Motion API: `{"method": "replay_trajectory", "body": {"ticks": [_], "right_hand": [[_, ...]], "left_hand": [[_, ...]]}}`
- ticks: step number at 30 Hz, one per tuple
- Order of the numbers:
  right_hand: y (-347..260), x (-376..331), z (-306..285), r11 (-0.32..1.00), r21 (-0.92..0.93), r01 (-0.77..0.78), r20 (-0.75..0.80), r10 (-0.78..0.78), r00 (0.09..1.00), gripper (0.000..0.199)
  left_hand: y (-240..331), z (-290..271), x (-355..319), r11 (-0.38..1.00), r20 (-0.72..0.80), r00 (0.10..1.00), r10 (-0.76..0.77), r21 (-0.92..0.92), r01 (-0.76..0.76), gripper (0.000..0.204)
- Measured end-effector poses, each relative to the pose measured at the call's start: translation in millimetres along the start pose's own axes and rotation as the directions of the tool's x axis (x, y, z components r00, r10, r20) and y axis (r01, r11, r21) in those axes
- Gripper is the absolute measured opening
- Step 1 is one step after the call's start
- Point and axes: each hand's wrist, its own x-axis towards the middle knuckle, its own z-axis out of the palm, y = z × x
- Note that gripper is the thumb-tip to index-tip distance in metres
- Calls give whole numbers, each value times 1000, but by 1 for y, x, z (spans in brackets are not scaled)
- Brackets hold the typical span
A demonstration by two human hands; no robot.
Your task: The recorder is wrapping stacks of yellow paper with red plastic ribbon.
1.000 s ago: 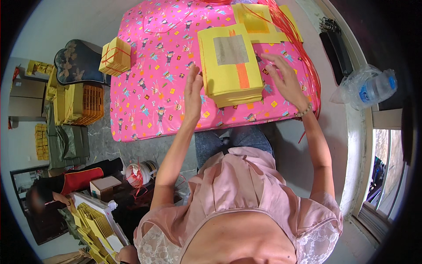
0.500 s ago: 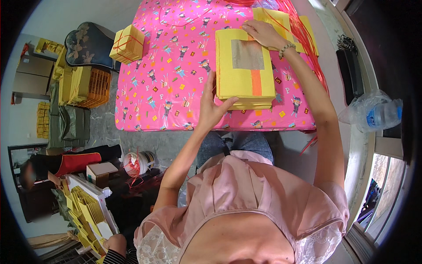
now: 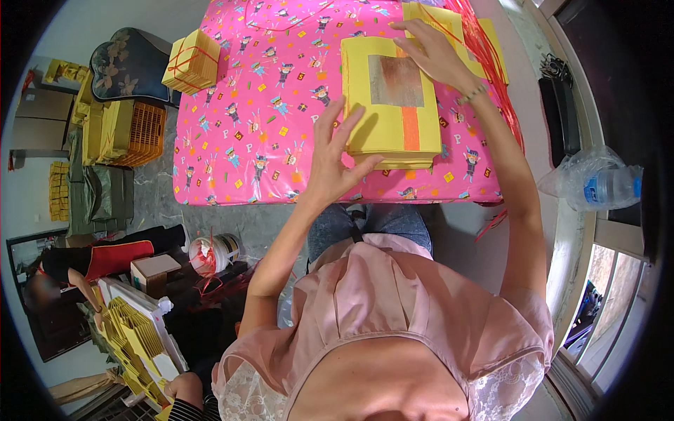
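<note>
On the pink patterned table cover lies a stack of yellow paper sheets, its top sheet bearing a brownish-silver square and an orange stripe. Beside the stack's left edge is my left hand, fingers apart, thumb by the near left corner. Over the far right part of the stack reaches my right hand, fingers stretched and nothing visible in them. Whether either hand touches the paper is hard to tell. Red plastic strings run along the table's right side, partly over more yellow sheets.
A yellow paper bundle tied with red string stands on the pink table cover at left. An orange crate and a white bucket are on the floor. At lower left people handle yellow paper. A bagged plastic bottle lies right.
My left hand has lifted slightly off the stack's side, its fingers spreading. My right hand has shifted a little up and right. The whole view has moved slightly.
</note>
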Motion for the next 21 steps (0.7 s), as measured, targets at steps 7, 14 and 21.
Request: {"method": "replay_trajectory", "body": {"ticks": [7,14,21], "right_hand": [[-85,-78,-63,996,-16,84,214,-79,974,34],[-91,-118,-61,999,-40,16,330,-1,944,40],[-86,-116,-57,998,61,1,242,-16,970,22]], "left_hand": [[-4,2,14,983,181,970,163,50,-174,49],[-3,5,17,988,205,968,147,16,-154,33],[-3,2,21,991,246,961,127,3,-132,34]]}}
